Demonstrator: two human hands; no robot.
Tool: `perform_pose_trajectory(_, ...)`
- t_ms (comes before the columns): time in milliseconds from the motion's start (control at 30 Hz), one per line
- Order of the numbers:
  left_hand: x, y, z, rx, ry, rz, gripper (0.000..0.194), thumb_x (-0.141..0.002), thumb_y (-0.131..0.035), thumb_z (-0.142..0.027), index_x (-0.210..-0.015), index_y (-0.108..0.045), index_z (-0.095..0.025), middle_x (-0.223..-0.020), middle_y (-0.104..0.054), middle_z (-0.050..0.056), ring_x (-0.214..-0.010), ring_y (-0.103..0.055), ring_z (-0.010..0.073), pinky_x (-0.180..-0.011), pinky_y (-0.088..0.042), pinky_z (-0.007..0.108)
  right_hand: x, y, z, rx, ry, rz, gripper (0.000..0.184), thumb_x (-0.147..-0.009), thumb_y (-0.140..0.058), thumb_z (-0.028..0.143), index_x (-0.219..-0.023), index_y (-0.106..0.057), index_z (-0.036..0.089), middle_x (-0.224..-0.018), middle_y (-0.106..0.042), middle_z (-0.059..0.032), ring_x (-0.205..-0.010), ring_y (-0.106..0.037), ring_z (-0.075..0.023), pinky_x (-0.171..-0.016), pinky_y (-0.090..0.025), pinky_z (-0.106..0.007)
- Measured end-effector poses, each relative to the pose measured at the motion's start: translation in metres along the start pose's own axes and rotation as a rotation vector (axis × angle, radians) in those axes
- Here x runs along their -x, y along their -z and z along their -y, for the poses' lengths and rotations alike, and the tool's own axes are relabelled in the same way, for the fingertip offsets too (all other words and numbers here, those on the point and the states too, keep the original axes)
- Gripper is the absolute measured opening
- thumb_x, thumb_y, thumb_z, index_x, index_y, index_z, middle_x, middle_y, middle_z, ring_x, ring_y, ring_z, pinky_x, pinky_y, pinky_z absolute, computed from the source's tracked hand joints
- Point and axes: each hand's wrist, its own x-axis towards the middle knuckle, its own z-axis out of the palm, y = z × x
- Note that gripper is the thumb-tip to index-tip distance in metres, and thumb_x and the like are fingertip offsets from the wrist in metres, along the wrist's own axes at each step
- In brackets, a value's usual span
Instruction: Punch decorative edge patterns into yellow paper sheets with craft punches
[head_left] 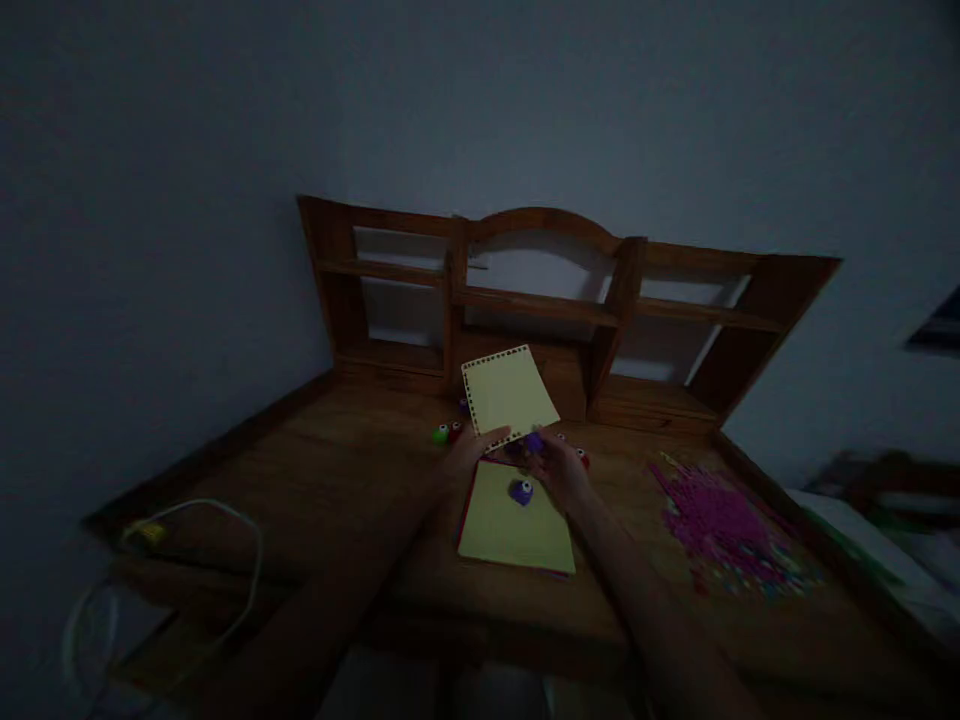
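Note:
My left hand [472,446] pinches the lower left corner of a pale yellow sheet [511,392] with a row of small holes along its edges. The sheet is tilted up above the desk. Close to its lower right corner, my right hand [553,462] has its fingers closed on a small purple piece [533,442]; its shape is partly hidden. Below both hands lies a yellow pad [514,535] with a reddish edge. A purple googly-eyed toy [522,491] rests on top of it.
Beyond my left hand stand a green toy [440,434] and a red toy [455,431]; another red one [583,457] is past my right hand. Pink strips [716,515] and colourful bits are heaped at right. A wooden shelf [525,300] backs the desk. A pale cable [255,550] hangs at left.

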Motion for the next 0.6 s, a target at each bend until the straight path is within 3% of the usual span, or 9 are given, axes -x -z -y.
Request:
perform_pose_trajectory(333,0.001,-0.004,-0.002,-0.13,-0.072,-0.009,0.033,-0.068,-0.083,-0.032,-0.093,-0.072,-0.014,-0.096,-0.075,0.012,-0.104,-0.066,0.03,-0.091,-0.049,0.036,-0.001,0.006,0.006,-0.01,0.032,0.081,0.027,-0.077,-0.064,0.042,-0.067,-0.063,0.017,-0.051,-0.053,0.0001,-0.042,-0.038,-0.0097,-0.038,-0.026,-0.022)
perform_pose_trajectory(467,0.003,-0.005,-0.002,-0.153,-0.082,0.001,0.038,-0.069,-0.083,-0.033,-0.1,-0.072,-0.014,-0.103,-0.075,0.012,-0.102,-0.067,0.0292,-0.094,-0.048,0.038,-0.003,0.012,0.01,-0.036,0.054,0.033,0.029,-0.075,-0.053,0.042,-0.06,-0.06,0.018,-0.044,-0.042,0.0021,-0.039,-0.028,-0.01,-0.037,-0.023,-0.023)
perform_pose_trajectory(600,0.007,-0.009,-0.004,-0.2,-0.083,0.024,0.046,-0.07,-0.082,-0.035,-0.11,-0.07,-0.014,-0.114,-0.071,0.013,-0.102,-0.067,0.0298,-0.093,-0.049,0.041,-0.004,0.019,0.012,-0.092,0.074,-0.022,0.027,-0.072,-0.047,0.04,-0.061,-0.06,0.019,-0.044,-0.039,0.0021,-0.038,-0.028,-0.0106,-0.038,-0.023,-0.023)
